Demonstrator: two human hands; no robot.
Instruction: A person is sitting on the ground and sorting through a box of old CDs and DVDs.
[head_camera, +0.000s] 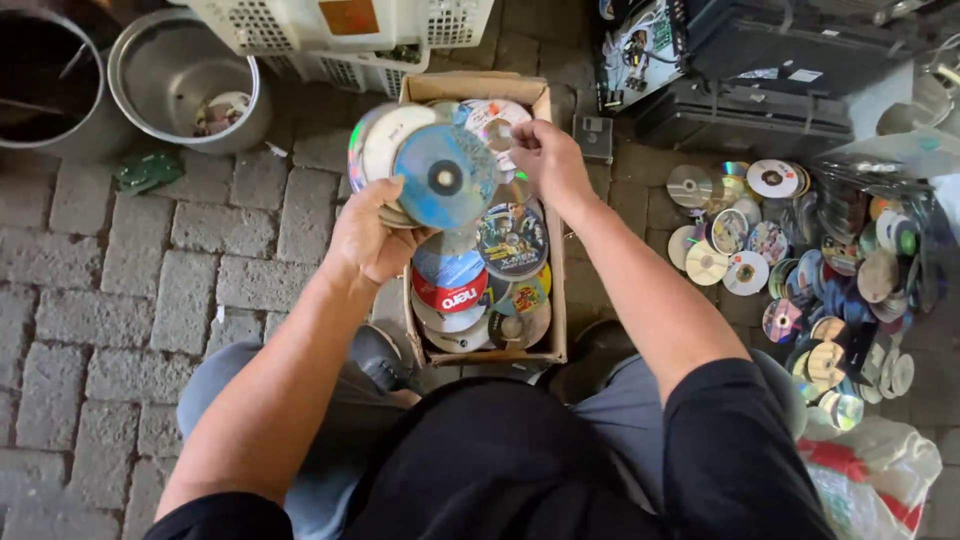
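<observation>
Disc stack (425, 170) in left hand (375, 235) | right hand (545, 160) just beside | above box (556, 300)

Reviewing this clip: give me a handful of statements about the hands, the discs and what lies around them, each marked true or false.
1. The left hand holds a fanned stack of discs. True.
2. The right hand rests on the paving, away from the discs. False: it is raised over the cardboard box, its grip on a disc at the stack's far edge.
3. The cardboard box is filled with discs. True.
4. The loose pile of discs lies on the person's left. False: it lies on the right, on the brick paving.
5. The metal pot at top left is full of discs. False: only a few scraps show at its bottom.
</observation>
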